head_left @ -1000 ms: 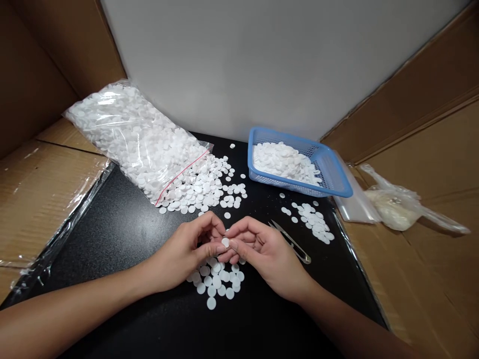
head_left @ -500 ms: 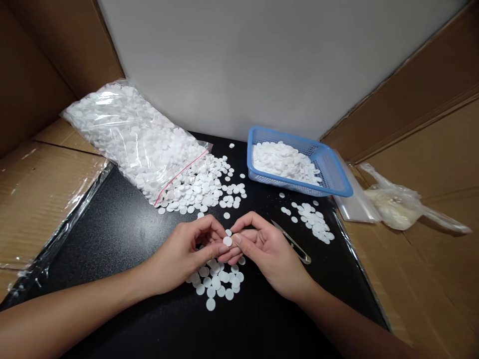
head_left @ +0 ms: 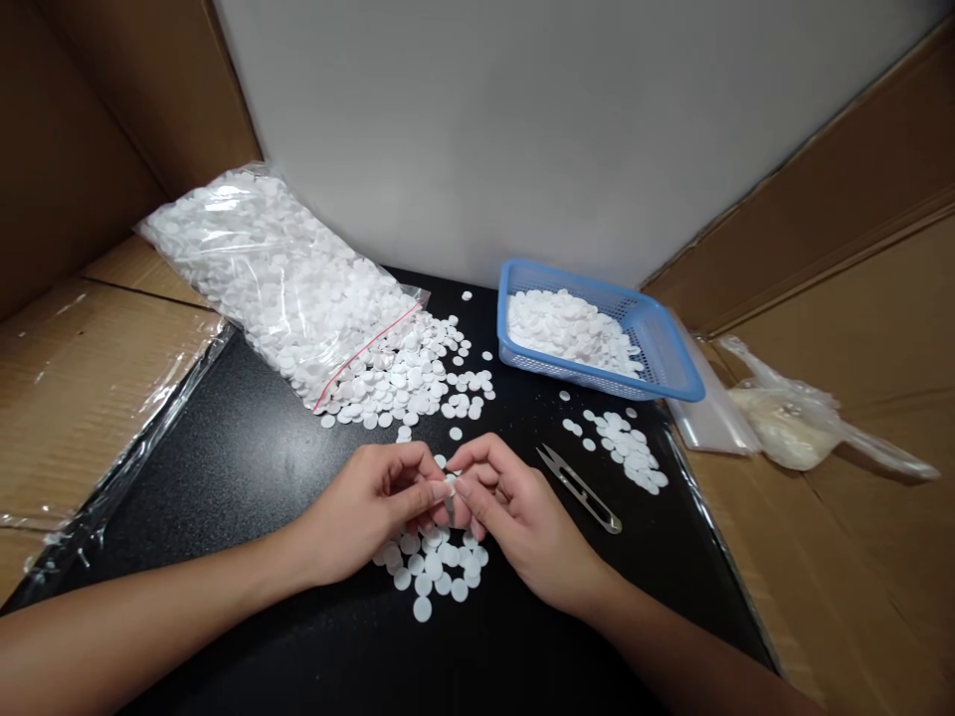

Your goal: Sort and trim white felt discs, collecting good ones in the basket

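Observation:
My left hand [head_left: 388, 507] and my right hand [head_left: 522, 517] meet over the black table. Between their fingertips is a small white disc [head_left: 450, 481], pinched from both sides and mostly covered by the fingers. Below them lies a loose group of white discs [head_left: 433, 567], flat and partly overlapping. Just beyond the fingers, one more disc [head_left: 441, 461] shows. To the right of my right hand lies a pair of thread snips [head_left: 582, 489], its points facing away from me.
At the back left, a clear zip bag [head_left: 276, 278] spills white discs onto the table [head_left: 246, 477]. A blue basket [head_left: 597, 378] at the back right holds more discs. Another disc cluster [head_left: 631, 452] lies before it. Plastic bags [head_left: 795, 428] rest on cardboard at right.
The fingers of both hands have drawn closer around the disc, which now shows less of its face. My right hand has shifted slightly, uncovering more of the snips. The view has tilted a little.

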A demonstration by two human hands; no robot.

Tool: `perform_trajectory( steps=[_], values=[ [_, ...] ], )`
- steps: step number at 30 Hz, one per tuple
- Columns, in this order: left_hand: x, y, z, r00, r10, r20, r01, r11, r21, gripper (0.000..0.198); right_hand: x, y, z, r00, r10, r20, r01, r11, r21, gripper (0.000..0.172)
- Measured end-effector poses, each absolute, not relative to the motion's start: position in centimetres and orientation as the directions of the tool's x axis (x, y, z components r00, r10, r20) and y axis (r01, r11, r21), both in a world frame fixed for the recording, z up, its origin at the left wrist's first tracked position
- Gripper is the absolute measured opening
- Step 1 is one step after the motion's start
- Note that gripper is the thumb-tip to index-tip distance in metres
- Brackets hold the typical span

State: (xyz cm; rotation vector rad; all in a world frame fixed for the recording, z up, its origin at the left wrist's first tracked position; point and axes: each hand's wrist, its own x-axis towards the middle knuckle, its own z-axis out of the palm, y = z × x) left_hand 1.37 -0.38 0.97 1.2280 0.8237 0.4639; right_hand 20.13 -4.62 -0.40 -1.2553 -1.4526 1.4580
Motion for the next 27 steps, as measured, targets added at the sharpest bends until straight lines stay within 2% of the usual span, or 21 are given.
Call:
perform_trajectory(
  steps=[4, 7, 8, 10, 13, 15, 18, 22, 27],
  values=[
    [1.5, -0.3, 0.9, 0.641, 0.675, -0.364, 0.111, 0.388, 0.915, 0.029, 20.0, -4.7, -0.5, -0.291, 0.943, -0.162, 0.115, -0.134, -0.984, 0.018],
    [1.4, -0.2, 1.0, 0.635, 0.672, -0.380, 0.166, 0.361, 0.918, 0.030, 20.3, -4.4, -0.4, -0.271, 0.953, -0.138, 0.186, -0.089, -0.978, 0.020],
    [1.3, -0.2, 1.1, 0.628, 0.687, -0.367, 0.210, 0.304, 0.929, 0.030, 20.7, -4.2, -0.4, -0.236, 0.964, -0.119, 0.250, -0.058, -0.967, 0.021],
    [1.1, -0.1, 1.2, 0.622, 0.729, -0.287, 0.336, 0.083, 0.938, 0.029, 22.0, -3.6, -0.4, -0.152, 0.987, -0.048, 0.450, 0.026, -0.893, 0.024],
    [0.6, -0.2, 1.3, 0.703, 0.703, -0.106, 0.467, -0.345, 0.814, 0.030, 24.5, -2.3, -0.4, -0.074, 0.990, 0.122, 0.772, 0.135, -0.621, 0.026],
    [0.3, -0.4, 0.9, 0.780, 0.623, -0.063, 0.471, -0.517, 0.715, 0.030, 25.6, -1.6, -0.5, -0.071, 0.968, 0.240, 0.868, 0.179, -0.463, 0.024],
    [0.1, -0.7, 0.0, 0.821, 0.568, -0.064, 0.467, -0.601, 0.649, 0.027, 25.4, -0.9, -0.8, -0.177, 0.941, 0.290, 0.898, 0.275, -0.344, 0.019],
    [-0.1, -0.3, -0.6, 0.786, 0.617, -0.040, 0.475, -0.561, 0.678, 0.026, 23.0, -0.4, -1.4, -0.326, 0.931, 0.166, 0.843, 0.366, -0.395, 0.008],
    [-1.4, 1.7, -0.4, 0.643, 0.766, -0.007, 0.569, -0.472, 0.674, 0.021, 21.7, 0.6, -1.6, -0.299, 0.947, 0.120, 0.813, 0.318, -0.487, 0.004]
  ],
)
